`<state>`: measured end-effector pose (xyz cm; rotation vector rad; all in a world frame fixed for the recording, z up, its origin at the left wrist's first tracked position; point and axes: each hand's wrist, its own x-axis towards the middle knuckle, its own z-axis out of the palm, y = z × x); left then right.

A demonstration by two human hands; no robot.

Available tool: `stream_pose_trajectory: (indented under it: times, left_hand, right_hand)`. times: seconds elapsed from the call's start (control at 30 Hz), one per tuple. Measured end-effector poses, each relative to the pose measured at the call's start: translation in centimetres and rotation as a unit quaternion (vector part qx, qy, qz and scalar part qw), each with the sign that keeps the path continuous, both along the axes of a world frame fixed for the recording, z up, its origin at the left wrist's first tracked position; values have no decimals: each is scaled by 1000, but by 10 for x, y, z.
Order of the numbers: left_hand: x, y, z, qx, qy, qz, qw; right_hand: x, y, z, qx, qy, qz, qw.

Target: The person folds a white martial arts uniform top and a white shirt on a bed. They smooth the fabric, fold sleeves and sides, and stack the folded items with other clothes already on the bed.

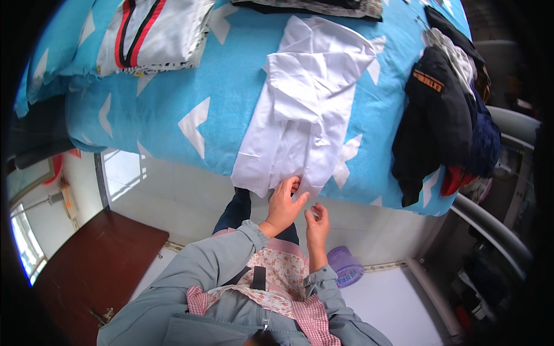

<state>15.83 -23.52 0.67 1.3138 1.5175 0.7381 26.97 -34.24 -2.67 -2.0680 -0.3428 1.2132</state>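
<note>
A white long garment point(314, 97), likely a shirt, lies partly folded on the bed before me, a sleeve-like section point(296, 88) turned back across its upper half. Its lower end reaches over the bed's near edge. There my left hand point(283, 207) touches the lower edge of the cloth, fingertips curled over it and thumb apart; whether it grips the fabric is unclear. Just right of it and lower, my right hand point(318, 225) hovers with thumb and fingers apart and nothing between them. It is off the cloth.
The bed bears a blue sheet point(164, 112) with white shapes. Folded clothes point(156, 34) lie at the far left, another folded stack point(316, 6) at the back. Dark garments point(437, 112) are heaped on the right. A purple plastic basket point(345, 266) stands on the floor; a brown door point(104, 255) is left.
</note>
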Motion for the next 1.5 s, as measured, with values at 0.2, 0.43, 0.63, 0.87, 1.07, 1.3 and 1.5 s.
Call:
stream_pose_trajectory:
  times: [0.2,0.43,0.63,0.87,1.07,1.3,1.5]
  left_hand:
    - [-14,11,3,-58,-48,-41,996]
    - [-41,2,-18,-101,-36,-24,994]
    - [-46,-3,-3,-84,-15,-36,996]
    - [-34,30,15,-76,-85,-64,991]
    - [10,102,29,-107,-14,-15,994]
    - [2,112,31,22,-37,89,995]
    - [-77,59,14,133,86,94,983]
  right_hand:
    - [-22,13,-14,13,118,0,993]
    - [-40,0,-25,-6,121,-14,993]
    - [-32,16,-26,50,66,2,997]
    - [-31,26,-24,49,71,15,996]
    - [-20,18,-26,19,55,50,997]
    - [-17,26,-21,29,4,67,997]
    - [-11,34,-35,-22,24,110,993]
